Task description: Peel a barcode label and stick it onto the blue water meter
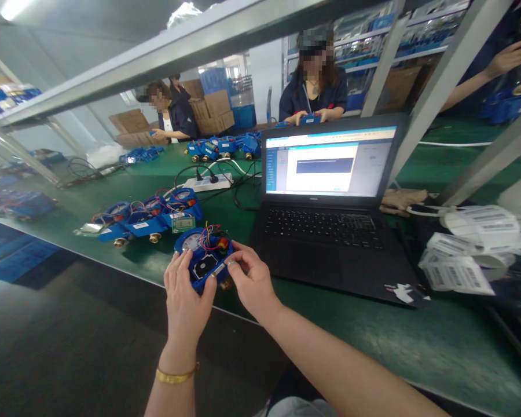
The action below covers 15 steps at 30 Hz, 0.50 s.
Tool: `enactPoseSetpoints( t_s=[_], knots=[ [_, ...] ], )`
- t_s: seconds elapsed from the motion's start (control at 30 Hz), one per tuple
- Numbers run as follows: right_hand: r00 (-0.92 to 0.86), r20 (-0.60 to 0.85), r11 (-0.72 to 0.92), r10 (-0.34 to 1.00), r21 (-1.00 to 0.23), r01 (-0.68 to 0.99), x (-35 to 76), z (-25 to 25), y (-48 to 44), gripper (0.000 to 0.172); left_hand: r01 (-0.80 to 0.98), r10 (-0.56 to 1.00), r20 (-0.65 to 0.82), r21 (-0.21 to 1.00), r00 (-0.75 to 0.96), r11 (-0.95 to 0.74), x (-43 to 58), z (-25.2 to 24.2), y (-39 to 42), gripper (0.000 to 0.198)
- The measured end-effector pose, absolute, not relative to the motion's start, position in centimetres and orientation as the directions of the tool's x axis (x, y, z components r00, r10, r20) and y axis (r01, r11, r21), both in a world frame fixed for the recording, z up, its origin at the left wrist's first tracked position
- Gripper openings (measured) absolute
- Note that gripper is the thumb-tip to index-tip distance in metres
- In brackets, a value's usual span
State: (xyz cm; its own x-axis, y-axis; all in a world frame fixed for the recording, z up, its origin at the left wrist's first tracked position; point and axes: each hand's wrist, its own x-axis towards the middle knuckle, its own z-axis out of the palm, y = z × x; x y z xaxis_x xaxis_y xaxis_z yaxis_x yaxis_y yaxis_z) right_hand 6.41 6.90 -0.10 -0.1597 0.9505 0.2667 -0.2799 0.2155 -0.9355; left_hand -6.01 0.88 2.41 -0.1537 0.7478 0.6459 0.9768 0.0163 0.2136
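Note:
A blue water meter (205,265) with an exposed round dial, red and yellow wires and a black inner part sits at the front edge of the green table. My left hand (186,289) grips its left side, thumb on the near face and fingers over the top. With thumb and fingers pinched, my right hand (252,278) holds the meter's right edge, by a small white label (218,270). A green circuit board (183,224) lies just behind it. Several similar blue meters (145,223) stand in a row to the left, their wires showing.
An open black laptop (321,231) stands right of the meter. Behind are a white power strip (208,182) with cables and more blue meters (226,146). Barcode label rolls (469,249) lie at the right. Co-workers (315,87) sit across the table; a metal frame (165,49) crosses above.

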Motion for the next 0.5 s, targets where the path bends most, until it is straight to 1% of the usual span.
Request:
enactPoseSetpoints(
  t_s=[0.17, 0.37, 0.43, 0.5],
  knots=[
    [-0.161, 0.228, 0.170, 0.960, -0.936, -0.309, 6.4, -0.5, 7.1, 0.007, 0.976, 0.745, 0.644, 0.215, -0.176, 0.046, -5.6, 2.7, 1.0, 0.051],
    [-0.192, 0.214, 0.137, 0.958, -0.927, -0.350, 6.2, -0.1, 6.8, 0.003, 0.935, 0.678, 0.643, 0.247, -0.355, 0.256, -3.5, 3.4, 2.0, 0.059],
    [-0.223, 0.216, 0.122, 0.950, -0.920, -0.373, 7.4, 0.6, 6.3, 0.006, 0.919, 0.689, 0.608, 0.259, -0.395, 0.299, -3.6, 3.8, 1.9, 0.061],
    [-0.261, 0.220, 0.120, 0.940, -0.930, -0.348, 10.1, 1.9, 5.5, 0.008, 0.916, 0.728, 0.556, 0.261, -0.401, 0.305, -4.2, 4.2, 1.5, 0.064]
  ],
)
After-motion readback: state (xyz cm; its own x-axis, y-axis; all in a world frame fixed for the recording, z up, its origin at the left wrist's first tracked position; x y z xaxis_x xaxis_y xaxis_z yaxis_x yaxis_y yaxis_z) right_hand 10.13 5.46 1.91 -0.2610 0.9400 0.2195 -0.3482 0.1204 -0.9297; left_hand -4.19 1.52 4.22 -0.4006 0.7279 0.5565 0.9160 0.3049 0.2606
